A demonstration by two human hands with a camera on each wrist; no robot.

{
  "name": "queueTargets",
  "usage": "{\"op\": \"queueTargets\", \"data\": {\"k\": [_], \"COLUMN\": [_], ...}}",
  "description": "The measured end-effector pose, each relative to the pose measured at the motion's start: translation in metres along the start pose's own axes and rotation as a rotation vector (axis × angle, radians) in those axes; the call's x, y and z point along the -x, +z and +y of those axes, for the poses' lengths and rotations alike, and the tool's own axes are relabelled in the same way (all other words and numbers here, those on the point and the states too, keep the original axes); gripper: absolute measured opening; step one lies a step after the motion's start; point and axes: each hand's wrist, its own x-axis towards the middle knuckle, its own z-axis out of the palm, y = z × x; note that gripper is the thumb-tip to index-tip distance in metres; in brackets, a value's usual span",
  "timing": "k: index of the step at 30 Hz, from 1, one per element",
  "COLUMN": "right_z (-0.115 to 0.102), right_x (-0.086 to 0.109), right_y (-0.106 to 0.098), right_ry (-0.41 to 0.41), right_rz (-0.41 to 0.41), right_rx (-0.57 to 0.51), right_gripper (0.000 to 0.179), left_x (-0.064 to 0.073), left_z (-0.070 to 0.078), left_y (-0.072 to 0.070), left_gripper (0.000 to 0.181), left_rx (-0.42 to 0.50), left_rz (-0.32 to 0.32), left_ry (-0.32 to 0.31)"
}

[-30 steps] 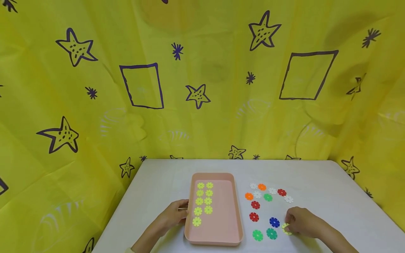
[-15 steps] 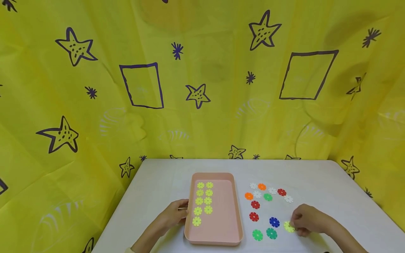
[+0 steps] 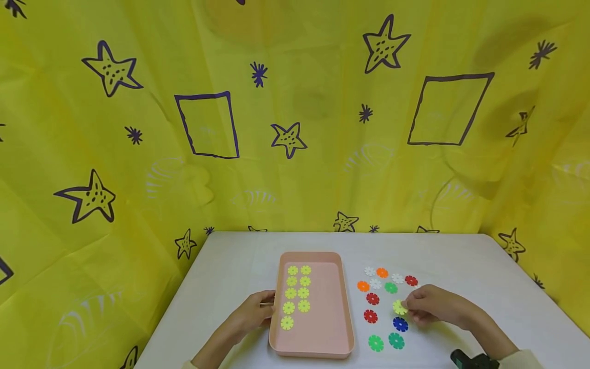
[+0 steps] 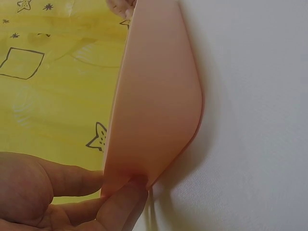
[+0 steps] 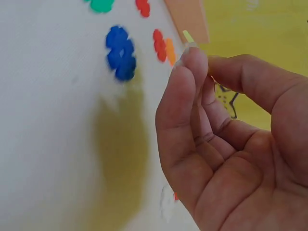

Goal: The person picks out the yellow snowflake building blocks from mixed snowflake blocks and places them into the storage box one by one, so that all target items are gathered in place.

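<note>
My right hand (image 3: pixel 430 306) pinches a yellow notched plastic disc (image 3: pixel 399 307) between thumb and fingertips, raised over the table. Just the edge of that yellow disc (image 5: pixel 188 36) shows past the fingertips in the right wrist view. Below it lies a blue disc (image 3: pixel 400 324). At the pink tray (image 3: pixel 328 328), my left hand (image 3: pixel 252 311) holds the left side wall. Close up in the left wrist view, one finger (image 4: pixel 126 204) presses the outer wall while another meets the rim. Inside the tray, yellow discs (image 3: pixel 290 293) lie in two columns on the left.
Right of the tray are several loose discs: red (image 3: pixel 371 316), orange (image 3: pixel 382 272), white (image 3: pixel 370 271) and green (image 3: pixel 375 343). A dark object (image 3: pixel 470 360) sits at the right wrist. Behind the white table (image 3: pixel 239 251) hangs a yellow patterned curtain (image 3: pixel 313 179).
My right hand has lifted the yellow disc from the table's right side and carried it up and left, above the blue disc. The left hand and tray have stayed put.
</note>
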Motion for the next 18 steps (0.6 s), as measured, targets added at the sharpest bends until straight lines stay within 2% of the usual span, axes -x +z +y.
{"op": "queueTargets", "data": {"k": [4, 11, 18], "right_z": [-0.02, -0.072, -0.116], "right_x": [-0.017, -0.047, -0.075], "right_y": [0.01, 0.037, 0.072], "right_ry": [-0.065, -0.132, -0.118], "right_rz": [-0.042, -0.074, -0.081], "right_rx": [-0.028, -0.027, 0.05], "right_gripper": [0.032, 0.032, 0.024], "left_x": [0.001, 0.001, 0.001], "left_z": [0.001, 0.002, 0.001], "left_y": [-0.001, 0.0, 0.001], "left_gripper": [0.056, 0.055, 0.055], "left_rx": [0.003, 0.013, 0.006], "left_rz": [-0.004, -0.001, -0.005], "left_ry": [0.006, 0.005, 0.015]}}
